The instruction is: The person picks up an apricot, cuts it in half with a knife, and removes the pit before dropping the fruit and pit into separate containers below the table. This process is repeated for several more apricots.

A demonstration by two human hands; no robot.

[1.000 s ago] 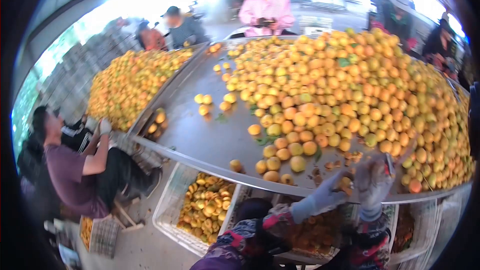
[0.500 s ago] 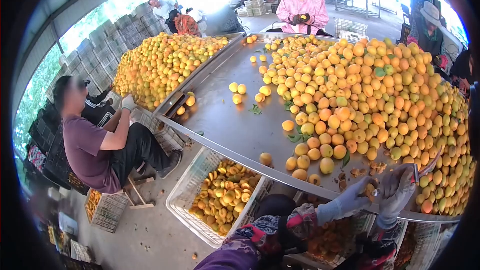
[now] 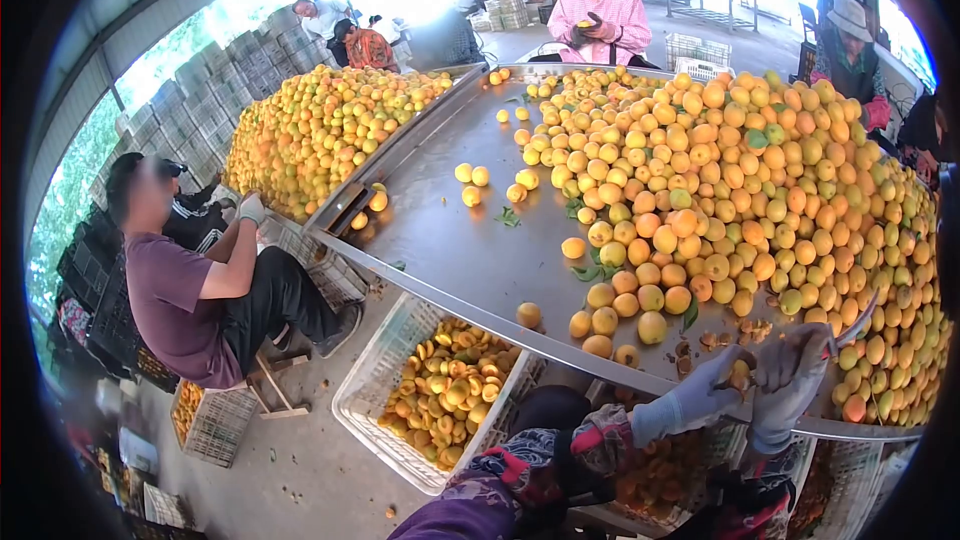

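Observation:
Over the near right edge of the metal table, my two gloved hands are close together. My left hand [image 3: 700, 395] is closed around an apricot [image 3: 739, 376], which shows partly between the fingers. Just right of it, my right hand [image 3: 790, 385] is wrapped round a knife; the knife's [image 3: 860, 320] thin curved blade points up and right, away from the fruit. The knife's handle is mostly hidden in the fist. Behind both hands rises a large heap of apricots [image 3: 720, 180]. Pits and scraps [image 3: 735, 333] lie on the table beside my hands.
The metal table [image 3: 420, 210] has a raised rim. Below it stands a white crate [image 3: 365, 395] of split apricots, with more crates under my arms. A seated person [image 3: 185, 300] is at the left, another [image 3: 600, 20] across the table, and others farther back and right.
The knife blade has swung up and shows more fully. My right hand has turned slightly, while my left stays nearly in place. The person across has shifted their hands.

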